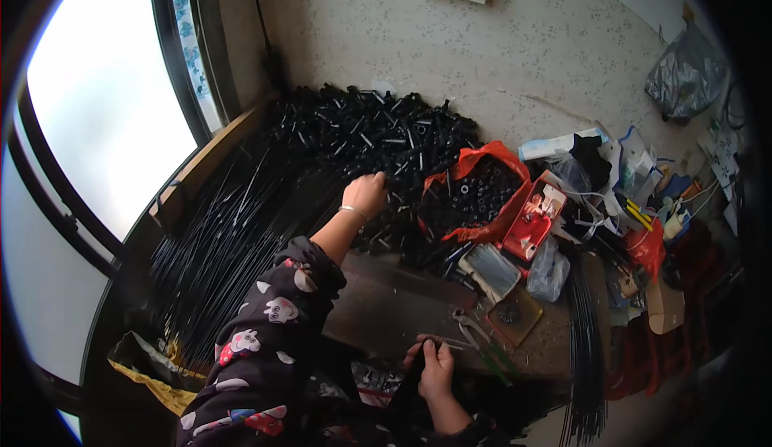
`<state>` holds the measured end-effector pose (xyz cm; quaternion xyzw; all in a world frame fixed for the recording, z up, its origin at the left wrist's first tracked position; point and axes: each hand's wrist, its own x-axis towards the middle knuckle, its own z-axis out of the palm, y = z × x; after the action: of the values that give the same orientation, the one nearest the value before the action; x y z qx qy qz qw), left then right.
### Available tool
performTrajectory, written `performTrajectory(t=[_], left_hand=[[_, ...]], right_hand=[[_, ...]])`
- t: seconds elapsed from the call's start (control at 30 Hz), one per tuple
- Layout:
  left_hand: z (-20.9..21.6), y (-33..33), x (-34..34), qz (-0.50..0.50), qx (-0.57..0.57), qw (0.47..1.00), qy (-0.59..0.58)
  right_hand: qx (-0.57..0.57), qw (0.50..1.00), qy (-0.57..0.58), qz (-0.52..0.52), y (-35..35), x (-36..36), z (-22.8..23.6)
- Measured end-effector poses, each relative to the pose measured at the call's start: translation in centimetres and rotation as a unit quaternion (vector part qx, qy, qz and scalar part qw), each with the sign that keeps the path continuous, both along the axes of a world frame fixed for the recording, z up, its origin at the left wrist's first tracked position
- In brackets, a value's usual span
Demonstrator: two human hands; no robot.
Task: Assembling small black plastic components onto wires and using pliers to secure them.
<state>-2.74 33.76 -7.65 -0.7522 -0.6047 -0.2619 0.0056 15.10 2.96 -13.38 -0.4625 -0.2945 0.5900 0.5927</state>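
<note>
My left hand (366,195), with a bangle at the wrist, reaches to the near edge of a big heap of small black parts (378,129). Its fingers are curled closed, and what they hold, if anything, is hidden. Close to the near table edge, my right hand (435,370) pinches a thin rod-like piece (452,345) that sticks out past the fingertips. Pincers with green handles (481,338) lie just beyond that hand. A dark flat board (378,290) lies on the table between the two hands.
Long thin black rods (233,222) cover the left side, with another bundle (587,342) over the right edge. A red bag (515,165) holds black ring-shaped pieces. Right of it are a red box (527,234), a clear container (490,270), a small tray (515,316) and clutter.
</note>
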Motion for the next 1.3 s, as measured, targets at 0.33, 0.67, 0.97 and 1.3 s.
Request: performTrajectory(t=[0.33,0.67,0.97,1.3], left_hand=[[-0.5,-16.5,-1.4,-0.194,-0.208,0.944,-0.165],[-3.6,-16.3,-0.4,-0.116,-0.11,0.979,-0.123],[-3.0,-7.6,2.5,0.011,-0.164,0.977,0.137],[-6.7,-20.9,0.2,-0.16,-0.053,0.985,-0.049]], right_hand=[[-0.014,0.999,-0.018,0.037,-2.1,-2.5,0.8],[0.055,0.996,0.076,0.008,-2.7,-2.1,-1.1],[0.067,0.996,0.03,-0.049,-2.4,-0.2,-1.9],[0.122,0.99,-0.066,-0.019,-2.3,-0.3,-0.7]])
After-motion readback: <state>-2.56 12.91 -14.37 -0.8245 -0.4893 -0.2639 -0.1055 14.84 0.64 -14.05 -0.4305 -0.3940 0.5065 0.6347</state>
